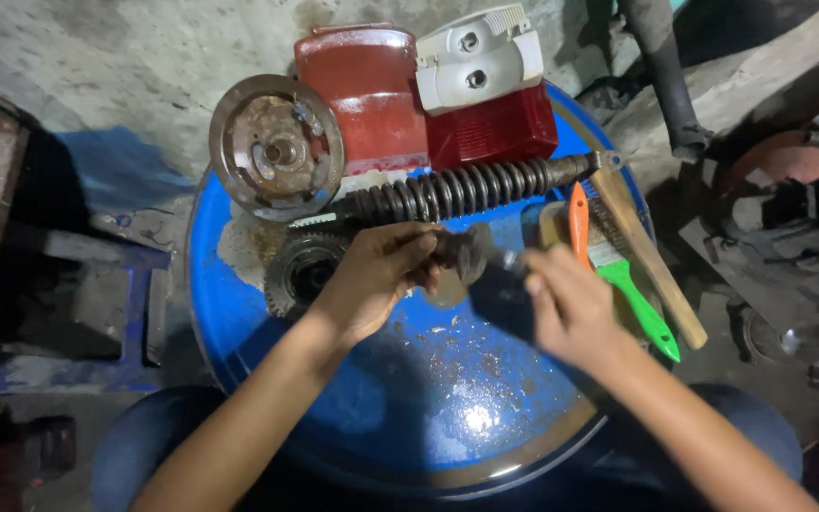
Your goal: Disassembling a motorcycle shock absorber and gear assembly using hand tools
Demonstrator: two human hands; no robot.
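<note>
Over blue drum top (267,313) | left hand (372,280) gripping dark greasy part (466,254) | right hand (571,308) closed on same part's other end, blurred | coil spring (457,192), gear (303,273) just behind | rusty disc (277,147), red tail lamp (490,128), brushes (637,303) around

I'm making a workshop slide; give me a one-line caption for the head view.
Both hands, left hand and right hand, grip a dark metal part over a blue drum lid, beside a coil spring.

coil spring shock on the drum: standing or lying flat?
Lying flat. The black coil spring shock rests on its side across the blue drum top, running from beside the rusty round plate to the right rim.
</note>
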